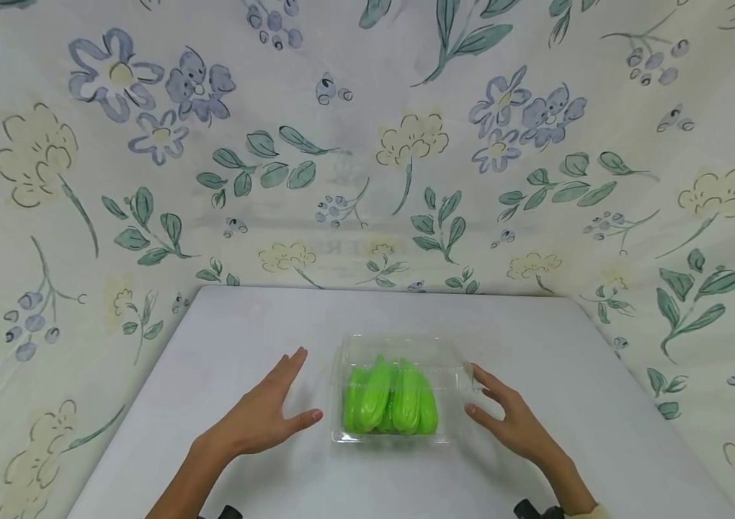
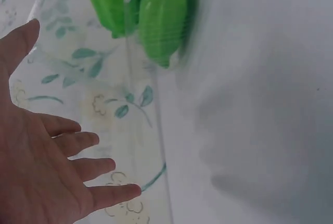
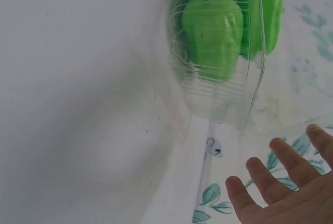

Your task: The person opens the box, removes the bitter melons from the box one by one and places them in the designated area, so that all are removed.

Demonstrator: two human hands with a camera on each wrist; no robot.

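Observation:
A clear plastic box (image 1: 455,418) holds several glossy bright green, ribbed, elongated pieces (image 1: 375,396) that look like vegetables. Its transparent lid part (image 1: 400,346) rises behind and over them; whether it is latched cannot be made out. My left hand (image 1: 260,414) is held off the box's left side, thumb and fingers spread, holding nothing. On the other side, my right hand (image 1: 513,422) has its fingertips close by the box's right edge; whether they touch it is unclear. The left wrist view shows the left fingers (image 2: 86,169) stretched out; the right wrist view shows straight right fingers (image 3: 291,161).
The box stands on a white table (image 1: 264,324) whose back edge meets a flowered cloth (image 1: 341,180). That cloth also runs along both sides of the table. Dark wrist straps (image 1: 536,508) show at the bottom of the head view.

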